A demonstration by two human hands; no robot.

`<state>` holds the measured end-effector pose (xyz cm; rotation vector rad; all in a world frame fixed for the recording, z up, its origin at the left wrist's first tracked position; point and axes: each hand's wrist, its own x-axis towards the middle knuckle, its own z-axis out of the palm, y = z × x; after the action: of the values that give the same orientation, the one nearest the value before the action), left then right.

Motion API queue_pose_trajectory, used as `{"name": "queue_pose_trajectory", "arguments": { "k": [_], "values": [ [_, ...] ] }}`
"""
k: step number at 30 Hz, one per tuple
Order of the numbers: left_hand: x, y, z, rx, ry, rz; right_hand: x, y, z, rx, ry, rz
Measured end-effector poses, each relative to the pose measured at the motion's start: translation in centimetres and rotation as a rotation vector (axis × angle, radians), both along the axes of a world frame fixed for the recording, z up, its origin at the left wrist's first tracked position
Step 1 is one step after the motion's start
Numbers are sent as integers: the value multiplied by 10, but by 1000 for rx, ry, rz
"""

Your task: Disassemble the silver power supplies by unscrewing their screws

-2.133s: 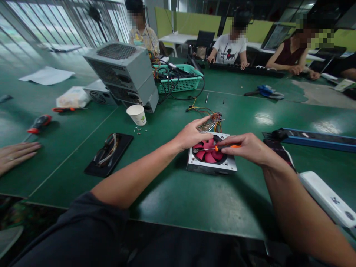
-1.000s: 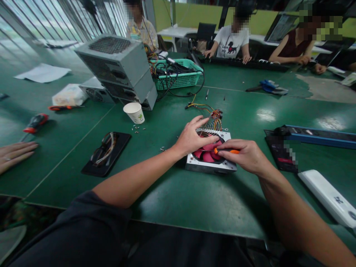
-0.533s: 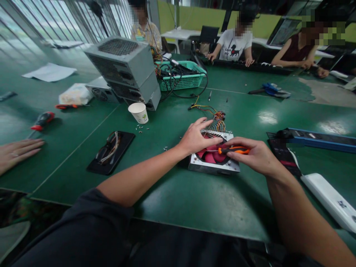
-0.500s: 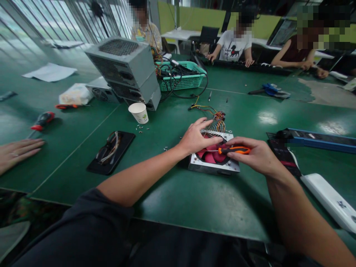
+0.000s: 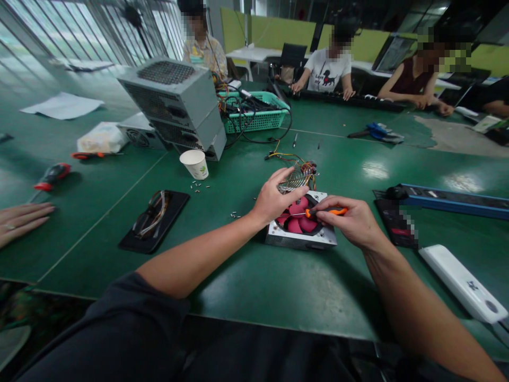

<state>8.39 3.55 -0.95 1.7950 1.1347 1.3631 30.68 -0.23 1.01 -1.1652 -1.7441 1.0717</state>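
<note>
A power supply [image 5: 301, 243] lies on the green table with its red fan [image 5: 299, 207] uncovered and facing up. At its far left corner my left hand [image 5: 271, 199] grips a round wire fan guard [image 5: 293, 181] between thumb and fingers. The guard is tilted above the housing's far edge. My right hand [image 5: 350, 218] is closed around an orange and black screwdriver [image 5: 336, 210], whose thin shaft points left over the fan blades. Behind the housing lies a bundle of coloured cables [image 5: 308, 168].
Left of me are a paper cup [image 5: 194, 164], small screws [image 5: 196, 185], glasses on a black phone-like slab [image 5: 155, 223], and another person's hand [image 5: 24, 222]. Stacked power supplies [image 5: 175, 101] and a green basket [image 5: 258, 122] stand behind. A white power strip [image 5: 463, 284] lies right.
My left hand has raised the fan guard, which now leans left of where it was. The screwdriver remains over the fan. The whole view has shifted slightly.
</note>
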Motion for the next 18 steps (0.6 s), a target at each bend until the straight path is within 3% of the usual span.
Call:
{"name": "queue_pose_trajectory", "arguments": {
  "k": [6,11,18],
  "values": [
    [-3,4,5,-48,17,-44,2,-1,4,-81,35,15],
    [-12,11,14,-86,123,-137,24,5,14,68,101,-48],
    [-28,13,31,-69,543,-211,45,-6,53,279,45,-277]
  ]
}}
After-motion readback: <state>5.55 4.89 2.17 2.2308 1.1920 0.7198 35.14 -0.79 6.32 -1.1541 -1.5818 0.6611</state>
